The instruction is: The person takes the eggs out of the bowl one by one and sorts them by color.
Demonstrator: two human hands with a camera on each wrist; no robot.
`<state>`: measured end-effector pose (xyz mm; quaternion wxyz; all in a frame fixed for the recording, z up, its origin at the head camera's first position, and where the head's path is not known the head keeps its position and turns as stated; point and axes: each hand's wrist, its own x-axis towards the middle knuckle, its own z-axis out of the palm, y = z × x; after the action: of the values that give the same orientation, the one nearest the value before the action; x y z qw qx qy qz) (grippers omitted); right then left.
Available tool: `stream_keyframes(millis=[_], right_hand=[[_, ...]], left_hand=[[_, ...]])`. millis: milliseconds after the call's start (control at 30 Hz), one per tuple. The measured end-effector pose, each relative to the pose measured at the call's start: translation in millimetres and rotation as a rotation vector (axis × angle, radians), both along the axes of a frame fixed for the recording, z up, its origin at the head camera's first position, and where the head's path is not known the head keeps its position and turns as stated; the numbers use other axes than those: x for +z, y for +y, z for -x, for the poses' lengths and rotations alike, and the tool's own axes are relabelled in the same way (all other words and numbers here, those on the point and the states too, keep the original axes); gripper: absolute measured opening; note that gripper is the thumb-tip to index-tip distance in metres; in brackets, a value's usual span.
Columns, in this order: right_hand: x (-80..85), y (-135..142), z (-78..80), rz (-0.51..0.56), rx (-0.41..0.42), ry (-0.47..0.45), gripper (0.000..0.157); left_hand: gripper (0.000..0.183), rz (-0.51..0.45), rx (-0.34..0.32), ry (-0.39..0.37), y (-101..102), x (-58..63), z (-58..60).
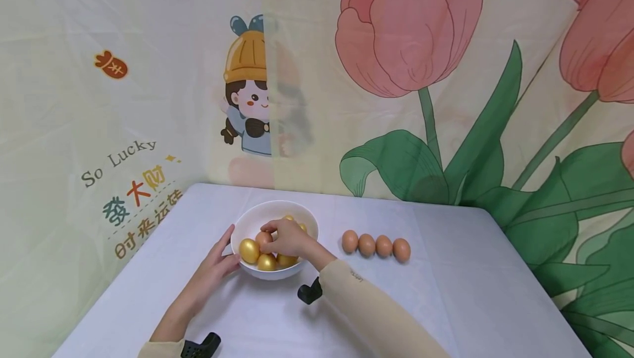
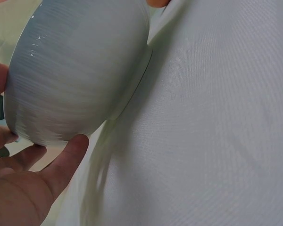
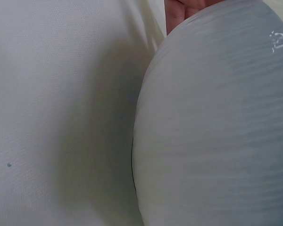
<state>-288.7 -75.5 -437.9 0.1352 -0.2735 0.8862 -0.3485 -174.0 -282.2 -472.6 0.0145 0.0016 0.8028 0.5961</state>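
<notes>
A white bowl (image 1: 274, 275) stands on the table with several golden eggs (image 1: 249, 251) inside. My right hand (image 1: 287, 238) reaches over the bowl's rim and pinches a brown egg (image 1: 264, 238) among the golden ones. At the bowl's left side, my left hand (image 1: 218, 259) holds the wall, its thumb toward the front and fingers toward the back. The left wrist view shows the thumb (image 2: 73, 150) low against the bowl's outside. In the right wrist view the bowl (image 3: 212, 122) hides the right hand and the eggs; part of the left hand (image 3: 186, 10) shows beyond it.
Several brown eggs (image 1: 366, 244) lie in a short row to the right of the bowl. A white cloth (image 1: 446, 281) covers the table. Behind its back edge hangs a printed curtain (image 1: 307, 171) with tulips. A black camera mount (image 1: 310, 291) sits by the right sleeve.
</notes>
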Motion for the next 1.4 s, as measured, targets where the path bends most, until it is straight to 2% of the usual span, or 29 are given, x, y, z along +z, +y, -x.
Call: stream_keyframes(millis=[767, 967, 1200, 1400], right_hand=[[-3.1, -6.7, 0.8, 0.032, -0.030, 0.072, 0.041], [1.1, -4.1, -2.2, 0.040, -0.054, 0.081, 0.046], [7.8, 5.0, -6.7, 0.080, -0.029, 0.127, 0.048], [18.0, 20.2, -14.5, 0.139, -0.020, 0.076, 0.046]], left_hand=[[0.075, -0.002, -0.003, 0.000, 2.5, 1.9, -0.4], [0.076, -0.010, -0.002, -0.006, 1.5, 0.6, -0.7], [0.074, 0.001, 0.009, -0.009, 1.0, 1.4, 0.6], [0.077, -0.001, 0.012, -0.022, 2.0, 2.1, -0.3]])
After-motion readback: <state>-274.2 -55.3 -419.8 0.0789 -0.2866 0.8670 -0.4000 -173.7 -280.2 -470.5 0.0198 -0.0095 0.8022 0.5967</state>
